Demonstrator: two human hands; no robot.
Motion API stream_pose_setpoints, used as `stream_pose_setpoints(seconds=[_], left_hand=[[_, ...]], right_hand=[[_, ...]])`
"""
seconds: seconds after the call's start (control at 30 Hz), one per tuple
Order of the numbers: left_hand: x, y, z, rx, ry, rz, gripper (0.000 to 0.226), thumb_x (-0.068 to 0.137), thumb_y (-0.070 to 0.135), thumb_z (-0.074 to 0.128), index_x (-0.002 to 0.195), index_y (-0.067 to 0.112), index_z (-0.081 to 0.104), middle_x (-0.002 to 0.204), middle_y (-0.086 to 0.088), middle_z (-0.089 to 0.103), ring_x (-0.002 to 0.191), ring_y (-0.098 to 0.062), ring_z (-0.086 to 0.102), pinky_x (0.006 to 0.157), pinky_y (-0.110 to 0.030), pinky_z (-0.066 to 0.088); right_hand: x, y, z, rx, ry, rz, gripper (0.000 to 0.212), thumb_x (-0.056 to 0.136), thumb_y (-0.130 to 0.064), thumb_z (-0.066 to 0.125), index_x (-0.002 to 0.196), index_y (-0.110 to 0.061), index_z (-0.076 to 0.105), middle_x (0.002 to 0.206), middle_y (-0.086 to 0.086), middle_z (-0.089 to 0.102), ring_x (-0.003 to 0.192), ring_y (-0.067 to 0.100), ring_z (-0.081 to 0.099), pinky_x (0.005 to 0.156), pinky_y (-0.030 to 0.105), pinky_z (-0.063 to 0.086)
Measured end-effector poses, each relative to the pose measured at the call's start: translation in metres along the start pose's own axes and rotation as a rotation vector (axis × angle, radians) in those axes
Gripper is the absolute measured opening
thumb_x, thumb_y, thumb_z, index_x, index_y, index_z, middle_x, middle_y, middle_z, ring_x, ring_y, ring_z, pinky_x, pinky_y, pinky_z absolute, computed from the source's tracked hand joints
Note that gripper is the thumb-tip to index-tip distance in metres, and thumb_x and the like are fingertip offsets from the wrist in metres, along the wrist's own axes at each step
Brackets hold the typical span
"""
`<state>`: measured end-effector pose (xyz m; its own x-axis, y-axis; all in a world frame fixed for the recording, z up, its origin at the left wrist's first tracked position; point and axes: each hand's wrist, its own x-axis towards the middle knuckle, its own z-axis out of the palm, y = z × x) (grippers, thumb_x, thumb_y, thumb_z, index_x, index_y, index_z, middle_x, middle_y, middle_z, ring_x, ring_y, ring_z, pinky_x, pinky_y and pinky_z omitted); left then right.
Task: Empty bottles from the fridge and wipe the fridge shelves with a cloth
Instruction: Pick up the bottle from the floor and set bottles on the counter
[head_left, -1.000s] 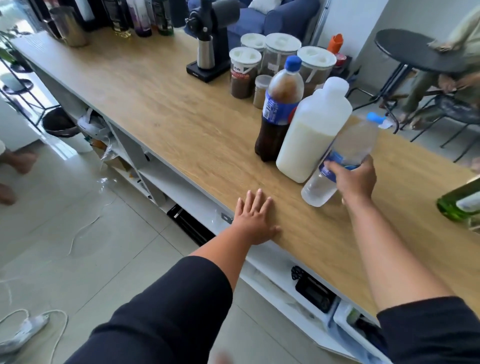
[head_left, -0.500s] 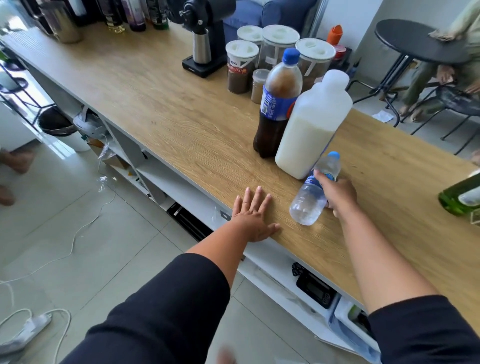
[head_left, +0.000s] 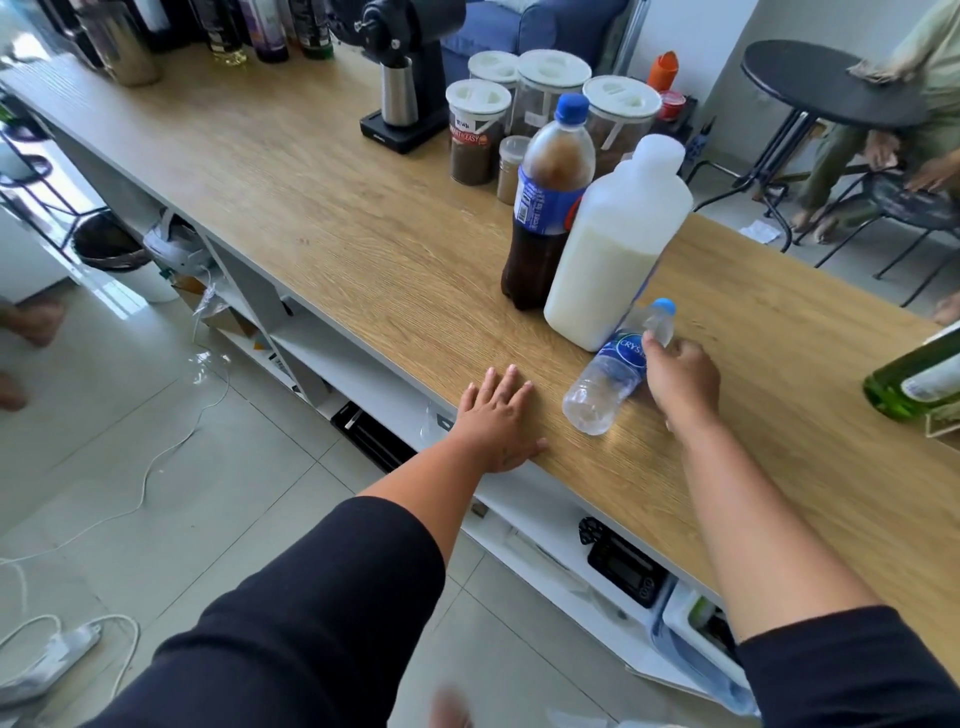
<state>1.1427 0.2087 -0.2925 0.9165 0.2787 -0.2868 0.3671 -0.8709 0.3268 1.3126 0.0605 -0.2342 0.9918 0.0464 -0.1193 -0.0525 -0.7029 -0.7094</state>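
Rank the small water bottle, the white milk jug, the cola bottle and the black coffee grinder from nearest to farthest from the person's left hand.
From the left hand, flat on the counter's edge:
1. Water bottle, lying just to its right.
2. Milk jug, behind that.
3. Cola bottle, beside the jug, slightly farther.
4. Coffee grinder, far back.

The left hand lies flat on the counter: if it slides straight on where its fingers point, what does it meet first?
Probably the cola bottle: the left hand points up the bare wooden counter toward its base. Depth is unclear, so it may pass just left of it.
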Motion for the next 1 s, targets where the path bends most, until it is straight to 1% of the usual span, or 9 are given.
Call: stream_pose_setpoints(seconds=[0.1, 0.17, 0.23, 0.37, 0.47, 0.57, 0.67, 0.73, 1.0], left_hand=[[-0.011, -0.006, -0.018, -0.077, 0.162, -0.009, 0.061, 0.093, 0.044, 0.049, 0.144, 0.014, 0.035, 0.156, -0.009, 0.027, 0.142, -0.03, 0.028, 0.111, -0.045, 0.029], [-0.027, -0.017, -0.033, -0.133, 0.31, -0.091, 0.046, 0.094, 0.032, 0.048, 0.136, 0.013, 0.047, 0.145, -0.006, 0.044, 0.128, -0.026, 0.045, 0.1, -0.039, 0.042], [-0.045, -0.03, -0.048, -0.151, 0.412, -0.183, 0.039, 0.094, 0.028, 0.048, 0.129, 0.012, 0.054, 0.135, -0.006, 0.052, 0.119, -0.026, 0.05, 0.09, -0.038, 0.046], [-0.112, -0.073, -0.071, -0.087, 0.542, -0.334, 0.03, 0.091, 0.025, 0.049, 0.114, 0.01, 0.061, 0.119, -0.007, 0.059, 0.106, -0.028, 0.056, 0.08, -0.038, 0.05], [-0.181, -0.109, -0.074, -0.089, 0.635, -0.456, 0.027, 0.088, 0.028, 0.05, 0.104, 0.012, 0.065, 0.109, -0.004, 0.062, 0.098, -0.027, 0.058, 0.073, -0.035, 0.049], [-0.276, -0.157, -0.055, -0.093, 0.633, -0.674, 0.029, 0.088, 0.033, 0.05, 0.103, 0.014, 0.064, 0.109, -0.003, 0.062, 0.099, -0.026, 0.059, 0.075, -0.035, 0.05], [-0.342, -0.189, -0.029, -0.172, 0.585, -0.857, 0.028, 0.087, 0.034, 0.05, 0.104, 0.015, 0.063, 0.111, -0.004, 0.06, 0.103, -0.027, 0.058, 0.078, -0.036, 0.049], [-0.428, -0.223, -0.003, -0.258, 0.587, -1.051, 0.028, 0.087, 0.033, 0.049, 0.103, 0.015, 0.063, 0.109, -0.004, 0.06, 0.103, -0.028, 0.059, 0.078, -0.036, 0.049], [-0.688, -0.282, 0.063, -0.354, 0.665, -1.557, 0.029, 0.086, 0.037, 0.052, 0.101, 0.017, 0.065, 0.107, -0.004, 0.064, 0.101, -0.027, 0.062, 0.079, -0.035, 0.049]], right_hand=[[-0.021, -0.015, -0.001, -0.098, 0.229, -0.321, 0.034, 0.086, -0.042, 0.054, 0.106, -0.017, 0.067, 0.099, 0.006, 0.069, 0.094, 0.028, 0.061, 0.071, 0.028, 0.038], [-0.045, -0.035, 0.009, -0.107, 0.248, -0.521, 0.026, 0.086, -0.036, 0.052, 0.096, -0.018, 0.069, 0.091, 0.003, 0.068, 0.089, 0.025, 0.06, 0.068, 0.028, 0.04], [-0.073, -0.055, 0.024, -0.14, 0.208, -0.67, 0.024, 0.086, -0.032, 0.053, 0.092, -0.016, 0.07, 0.088, 0.006, 0.068, 0.087, 0.027, 0.061, 0.068, 0.032, 0.045], [-0.142, -0.089, 0.071, -0.258, -0.01, -0.858, 0.025, 0.088, -0.03, 0.053, 0.098, -0.015, 0.071, 0.094, 0.01, 0.068, 0.088, 0.031, 0.062, 0.077, 0.039, 0.05], [-0.196, -0.104, 0.112, -0.437, -0.281, -0.89, 0.029, 0.089, -0.033, 0.051, 0.105, -0.018, 0.069, 0.104, 0.007, 0.068, 0.098, 0.03, 0.061, 0.088, 0.039, 0.044], [-0.28, -0.111, 0.16, -0.581, -0.557, -0.958, 0.033, 0.089, -0.036, 0.05, 0.113, -0.02, 0.066, 0.114, 0.008, 0.066, 0.107, 0.029, 0.06, 0.093, 0.039, 0.045], [-0.339, -0.106, 0.184, -0.679, -0.616, -1.043, 0.032, 0.089, -0.039, 0.052, 0.112, -0.021, 0.066, 0.115, 0.008, 0.065, 0.11, 0.027, 0.06, 0.091, 0.038, 0.044], [-0.424, -0.107, 0.217, -0.717, -0.708, -1.202, 0.031, 0.089, -0.04, 0.051, 0.111, -0.022, 0.065, 0.114, 0.006, 0.065, 0.109, 0.026, 0.06, 0.09, 0.037, 0.044], [-0.689, -0.113, 0.273, -0.754, -0.985, -1.642, 0.033, 0.09, -0.042, 0.048, 0.115, -0.027, 0.062, 0.118, 0.002, 0.066, 0.105, 0.027, 0.064, 0.086, 0.032, 0.045]])
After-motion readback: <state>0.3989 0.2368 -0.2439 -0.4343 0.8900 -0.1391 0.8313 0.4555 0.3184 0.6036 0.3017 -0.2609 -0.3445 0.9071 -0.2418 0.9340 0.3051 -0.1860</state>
